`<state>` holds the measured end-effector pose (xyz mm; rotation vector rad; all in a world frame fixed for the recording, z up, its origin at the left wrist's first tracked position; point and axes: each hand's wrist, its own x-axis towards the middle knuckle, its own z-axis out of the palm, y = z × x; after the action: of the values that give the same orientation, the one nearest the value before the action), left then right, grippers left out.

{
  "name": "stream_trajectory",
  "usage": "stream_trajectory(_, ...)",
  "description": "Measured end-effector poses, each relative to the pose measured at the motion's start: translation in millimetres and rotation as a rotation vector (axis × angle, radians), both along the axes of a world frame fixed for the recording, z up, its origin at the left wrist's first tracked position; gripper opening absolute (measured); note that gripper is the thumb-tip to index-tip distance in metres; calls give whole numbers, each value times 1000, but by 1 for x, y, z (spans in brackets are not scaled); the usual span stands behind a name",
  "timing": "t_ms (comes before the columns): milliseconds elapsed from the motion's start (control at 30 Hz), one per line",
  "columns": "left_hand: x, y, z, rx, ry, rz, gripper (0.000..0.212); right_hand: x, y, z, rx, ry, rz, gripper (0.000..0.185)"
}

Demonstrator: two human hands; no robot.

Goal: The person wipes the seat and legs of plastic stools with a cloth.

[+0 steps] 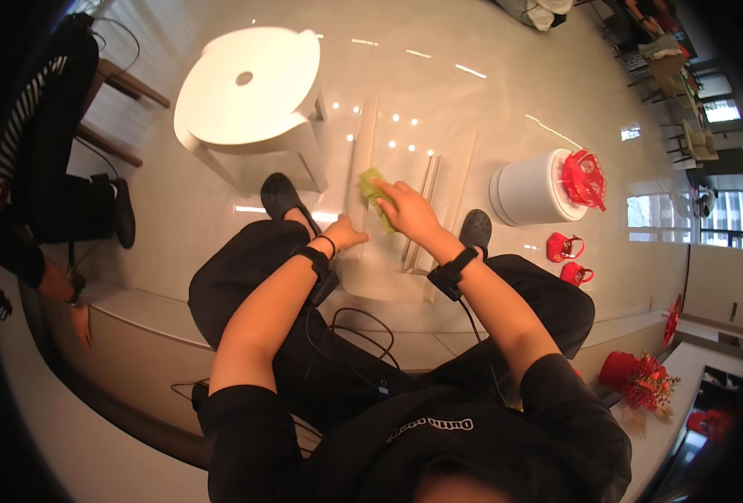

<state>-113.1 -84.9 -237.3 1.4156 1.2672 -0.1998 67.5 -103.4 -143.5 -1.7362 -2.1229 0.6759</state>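
Observation:
Between my knees lies a pale beige piece of furniture, with long straight legs or rails reaching away over the floor; it looks like a tipped stool or chair. My right hand presses a folded green cloth onto its left leg, fingers on top of the cloth. Lower and to the left, my left hand is at the near left part of the same piece, thumb pointing right; whether it grips the edge is unclear. Black bands with small devices and cables are on both wrists.
A white stool stands upright ahead on the left. On the right are a white cylindrical bin topped with red netting, and small red bags. A seated person is at far left. Cables loop over my lap.

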Motion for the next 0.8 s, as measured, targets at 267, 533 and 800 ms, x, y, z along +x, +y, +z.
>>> stream_trajectory(267,1,-53,-35,-49,4,138,75,-12,29,-62,-8,-300,365,45)
stream_trajectory(533,-14,-52,-35,-51,21,133,70,-2,179,-66,119,-281,67,32)
stream_trajectory(800,-4,-52,-20,-88,86,153,62,1,174,-82,133,-120,-15,35)
